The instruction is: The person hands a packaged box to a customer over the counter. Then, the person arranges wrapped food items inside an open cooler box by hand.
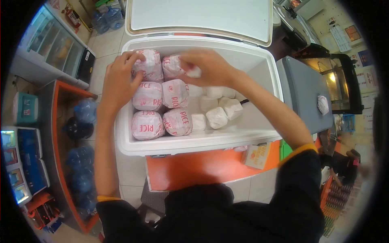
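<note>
An open white cooler (133, 150) holds several round packs in paper printed RICE. My left hand (123, 77) rests with spread fingers on the back left pack (150, 67), at the cooler's left wall. Beside that one, my right hand (206, 69) is blurred by motion over another RICE pack (172, 67); its fingers are too smeared to read. Nearer me stand more RICE packs, among them one at the front left (148, 125). Plain white wrapped packs (216, 118) lie in the middle of the cooler, partly under my right forearm.
The cooler's lid (198, 16) stands open at the back. An orange surface (186, 168) with a yellow and white box (257, 156) is in front. To the right is a grey lid (302, 93) with a small wrapped pack (323, 105). Blue water bottles (86, 110) stand left.
</note>
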Action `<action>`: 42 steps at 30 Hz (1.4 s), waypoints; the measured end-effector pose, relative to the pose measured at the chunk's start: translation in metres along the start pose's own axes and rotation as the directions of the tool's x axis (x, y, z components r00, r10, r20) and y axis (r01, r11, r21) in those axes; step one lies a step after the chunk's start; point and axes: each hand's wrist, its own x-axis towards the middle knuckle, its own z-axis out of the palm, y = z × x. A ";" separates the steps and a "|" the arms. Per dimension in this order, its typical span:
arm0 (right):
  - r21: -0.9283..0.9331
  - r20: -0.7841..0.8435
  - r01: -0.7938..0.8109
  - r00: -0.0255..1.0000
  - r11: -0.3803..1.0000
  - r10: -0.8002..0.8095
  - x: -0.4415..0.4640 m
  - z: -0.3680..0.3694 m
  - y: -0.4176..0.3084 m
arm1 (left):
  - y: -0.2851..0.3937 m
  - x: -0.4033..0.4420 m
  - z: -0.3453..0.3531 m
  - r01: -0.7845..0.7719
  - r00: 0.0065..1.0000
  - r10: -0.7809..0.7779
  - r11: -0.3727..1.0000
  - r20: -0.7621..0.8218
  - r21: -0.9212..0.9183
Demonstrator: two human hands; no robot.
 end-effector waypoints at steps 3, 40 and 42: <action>-0.075 0.501 -0.051 0.862 0.996 0.082 -0.054 0.061 0.061 | 0.010 -0.002 0.000 0.059 0.998 -0.060 0.998 -0.011 -0.026; 0.127 0.437 0.088 0.889 0.988 -0.136 -0.093 0.216 0.075 | 0.019 0.002 0.014 0.064 0.997 -0.065 0.997 -0.037 -0.039; 0.046 0.311 0.147 0.938 0.988 -0.154 -0.099 0.233 0.084 | 0.019 0.002 0.013 0.065 0.997 -0.067 0.997 -0.040 -0.038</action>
